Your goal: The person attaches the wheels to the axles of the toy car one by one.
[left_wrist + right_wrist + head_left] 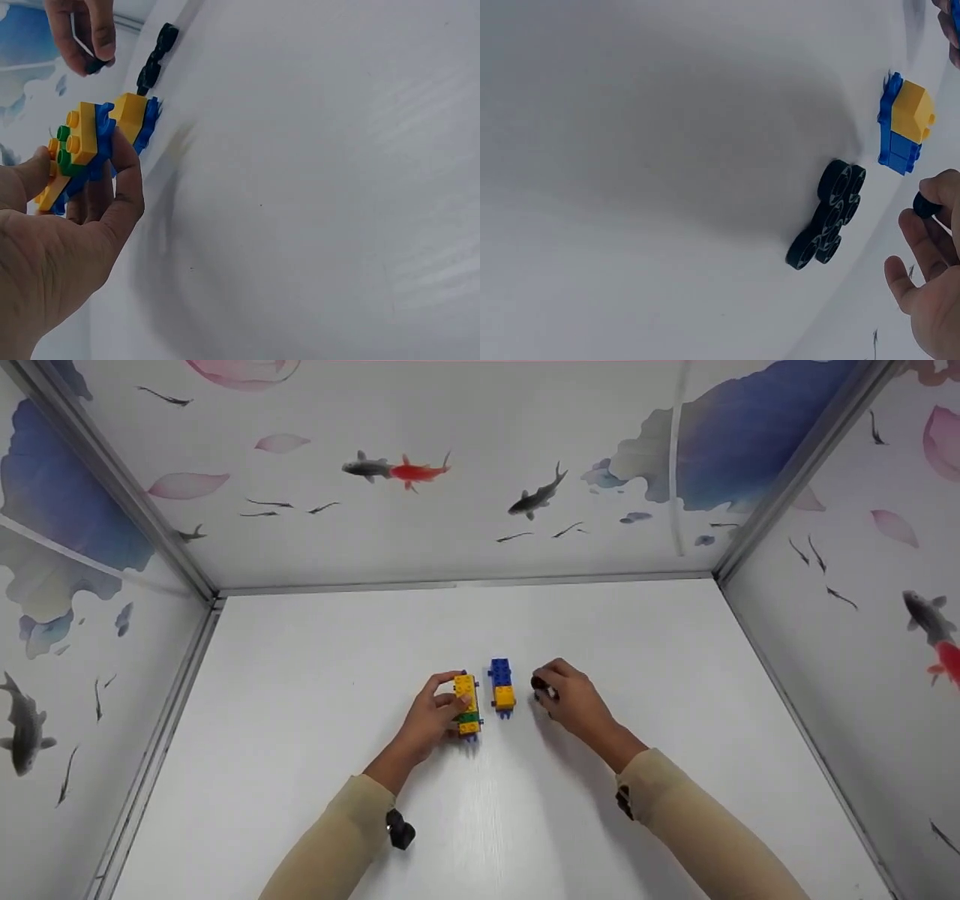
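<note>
My left hand [433, 715] grips a toy block car [466, 701], with yellow and green bricks stacked on a blue wheel base. In the left wrist view this block car [82, 142] is tilted, thumb on the bricks and fingers beneath the base. Beside it on the table stands a second block car [502, 687], part blue and part yellow, without wheels on its base. To the right of that one, my right hand [577, 701] pinches a small black wheel [925, 205] between thumb and fingertips. Several black toy wheels [831, 214] lie clustered on the table near that hand.
The white table [337, 660] is enclosed by white panels [450, 532] printed with fish and petals at the back and both sides. Metal rails [360, 585] run along the panels' edges. A black wrist device [400, 829] sits at the left sleeve.
</note>
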### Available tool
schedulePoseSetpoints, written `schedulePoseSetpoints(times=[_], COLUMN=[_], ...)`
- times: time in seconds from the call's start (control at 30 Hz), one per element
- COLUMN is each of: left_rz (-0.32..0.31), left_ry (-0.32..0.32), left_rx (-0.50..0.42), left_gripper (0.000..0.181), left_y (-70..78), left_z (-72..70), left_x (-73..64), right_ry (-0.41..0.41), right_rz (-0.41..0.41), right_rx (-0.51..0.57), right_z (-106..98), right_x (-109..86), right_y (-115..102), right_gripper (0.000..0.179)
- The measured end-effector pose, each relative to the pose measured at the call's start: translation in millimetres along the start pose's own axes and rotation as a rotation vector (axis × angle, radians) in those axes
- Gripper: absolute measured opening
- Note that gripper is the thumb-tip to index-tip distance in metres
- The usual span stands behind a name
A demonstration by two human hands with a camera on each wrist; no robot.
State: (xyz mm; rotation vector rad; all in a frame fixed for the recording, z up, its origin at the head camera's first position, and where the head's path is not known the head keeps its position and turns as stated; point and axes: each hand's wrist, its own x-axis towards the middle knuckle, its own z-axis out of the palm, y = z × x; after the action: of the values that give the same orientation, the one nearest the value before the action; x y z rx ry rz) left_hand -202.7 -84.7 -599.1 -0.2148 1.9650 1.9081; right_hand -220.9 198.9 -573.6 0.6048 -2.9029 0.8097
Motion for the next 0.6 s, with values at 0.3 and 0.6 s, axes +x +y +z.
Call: schedulePoseSetpoints(times=[0.3,0.6], left_rz=[0.023,0.027], left_ry=[-0.012,-0.032], left_rx=[-0.002,-0.012], left_gripper=[0.05,0.051], left_y=[0.8,2.2], left_z=[3.9,6.1], left_x=[-3.8,-4.3], right_ry=[-0.024,-0.034], right_rz=[-0.004,-0.03], right_rx=[0.093,0.173], right_z=[12.0,20.7], right_x=[12.6,20.4], right_y=[-24.6,-37.6], right_gripper=[0.032,0.033])
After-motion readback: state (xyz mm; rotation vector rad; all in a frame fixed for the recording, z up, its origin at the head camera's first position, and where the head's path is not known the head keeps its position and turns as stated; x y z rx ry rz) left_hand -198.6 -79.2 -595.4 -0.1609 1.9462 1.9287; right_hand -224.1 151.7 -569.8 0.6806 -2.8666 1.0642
